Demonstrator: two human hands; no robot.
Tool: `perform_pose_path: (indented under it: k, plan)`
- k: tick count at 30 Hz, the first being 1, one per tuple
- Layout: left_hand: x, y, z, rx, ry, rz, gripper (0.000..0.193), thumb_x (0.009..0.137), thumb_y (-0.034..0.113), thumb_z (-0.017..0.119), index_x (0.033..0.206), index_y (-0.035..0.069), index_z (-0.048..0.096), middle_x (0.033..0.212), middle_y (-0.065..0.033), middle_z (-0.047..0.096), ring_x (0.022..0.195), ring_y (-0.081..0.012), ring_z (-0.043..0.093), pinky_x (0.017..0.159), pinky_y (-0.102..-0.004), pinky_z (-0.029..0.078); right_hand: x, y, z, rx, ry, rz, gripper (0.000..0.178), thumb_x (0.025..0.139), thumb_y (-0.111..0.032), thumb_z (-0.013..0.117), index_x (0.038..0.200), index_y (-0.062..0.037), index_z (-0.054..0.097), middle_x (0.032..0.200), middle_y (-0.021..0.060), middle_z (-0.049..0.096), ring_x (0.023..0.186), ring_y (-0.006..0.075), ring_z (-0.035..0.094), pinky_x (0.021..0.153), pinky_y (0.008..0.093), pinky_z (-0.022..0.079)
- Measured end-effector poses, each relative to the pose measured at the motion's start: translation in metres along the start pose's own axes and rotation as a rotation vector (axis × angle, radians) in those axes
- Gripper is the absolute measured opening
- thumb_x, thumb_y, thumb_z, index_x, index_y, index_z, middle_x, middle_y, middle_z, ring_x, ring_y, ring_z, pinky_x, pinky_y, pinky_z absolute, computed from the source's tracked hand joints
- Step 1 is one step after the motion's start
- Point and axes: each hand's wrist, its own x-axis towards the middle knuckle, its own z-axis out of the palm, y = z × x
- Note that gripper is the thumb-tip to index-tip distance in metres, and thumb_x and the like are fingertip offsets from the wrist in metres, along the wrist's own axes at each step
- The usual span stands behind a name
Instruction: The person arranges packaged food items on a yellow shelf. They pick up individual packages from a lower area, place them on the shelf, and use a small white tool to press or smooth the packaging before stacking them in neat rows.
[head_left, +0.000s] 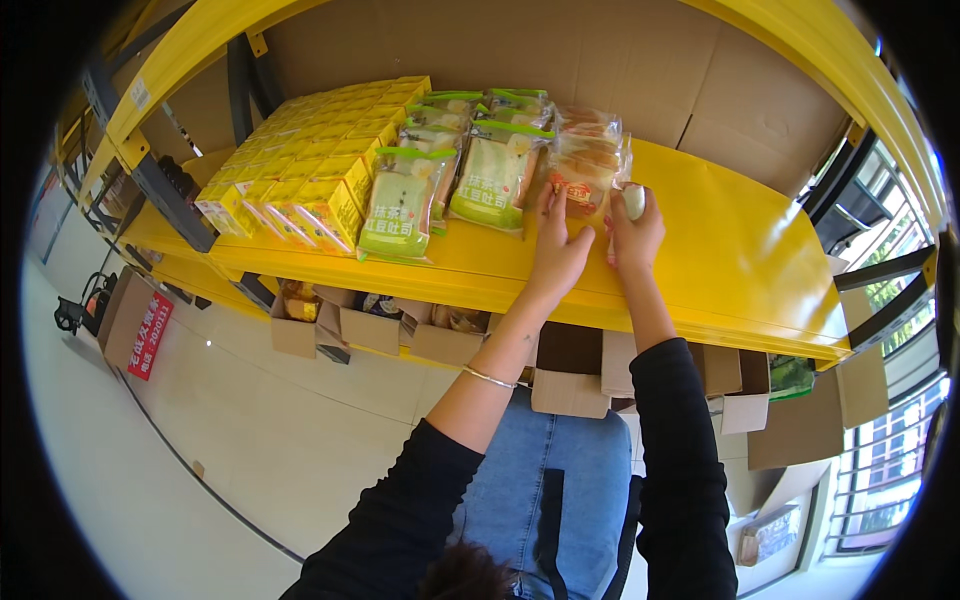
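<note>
A clear-wrapped bread pack (582, 180) with an orange-red print stands at the right end of the bread rows on a yellow shelf (710, 240). My left hand (558, 248) is at its lower left edge, fingers stretched up against the wrapping and thumb held apart. Just right of the pack, my right hand (640, 238) is closed around a small white rounded item (633, 202). A bit of pink-and-white wrapping shows beside those fingers; its exact kind I cannot make out. Left of the hands stand green-and-clear packs of sliced bread (488, 180).
Rows of yellow boxes (320, 200) fill the shelf's left part. Cardboard (620, 75) lines the back. Open cartons (450, 340) stand on a lower level, some holding packaged goods. Dark metal posts (170, 200) frame the rack. A barred window (890, 470) is at right.
</note>
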Motion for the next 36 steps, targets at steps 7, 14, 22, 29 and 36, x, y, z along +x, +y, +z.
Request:
perform_pose_path:
  k: [7,14,22,29,36]
  plan:
    - [-0.010,0.004,0.005,-0.017,0.098,0.056,0.063,0.082,0.008,0.056,0.140,-0.002,0.031,0.149,-0.0182,0.019,0.138,-0.0307,0.022,0.111,-0.0366,0.022,-0.003,-0.007,-0.002,-0.007,-0.106,-0.054,0.022,0.085,-0.018,0.062,0.101,-0.0034,0.061,0.073,0.0105,0.064,0.060,0.0157,0.065,0.056,0.0289,0.050]
    - [-0.021,0.016,0.002,0.269,0.167,0.214,0.063,0.081,0.005,0.055,0.138,-0.002,0.031,0.147,-0.0226,0.022,0.136,-0.0373,0.023,0.110,-0.0418,0.023,0.001,0.014,-0.005,0.194,0.068,-0.075,0.021,0.086,-0.010,0.060,0.106,-0.0028,0.059,0.079,0.0085,0.063,0.064,0.0140,0.061,0.059,0.0264,0.049]
    - [-0.089,0.048,-0.019,0.044,0.187,0.268,0.038,0.084,-0.002,0.048,0.122,0.000,0.051,0.127,-0.0164,0.051,0.118,-0.0299,0.049,0.098,-0.0361,0.038,-0.062,-0.020,-0.066,-0.349,-0.244,-0.404,0.033,0.085,0.000,0.056,0.117,-0.0039,0.053,0.105,0.0138,0.061,0.093,0.0235,0.061,0.080,0.0341,0.049]
    - [-0.189,-0.015,-0.047,-0.108,0.222,-0.093,0.024,0.083,-0.005,0.047,0.103,0.001,0.059,0.099,-0.0099,0.062,0.086,-0.0154,0.061,0.073,-0.0255,0.048,-0.136,-0.003,-0.079,-0.523,-0.142,-0.785,0.042,0.077,0.008,0.056,0.116,-0.0062,0.058,0.124,0.0161,0.054,0.119,0.0378,0.050,0.096,0.0429,0.044]
    - [-0.165,-0.070,-0.093,-0.209,0.540,-0.228,0.028,0.083,-0.003,0.049,0.111,-0.002,0.053,0.107,-0.0155,0.058,0.088,-0.0165,0.062,0.074,-0.0257,0.049,-0.210,0.022,0.000,-0.312,-0.754,-0.542,0.054,0.066,0.015,0.058,0.117,-0.0051,0.058,0.124,0.0178,0.053,0.129,0.0382,0.040,0.106,0.0447,0.034]
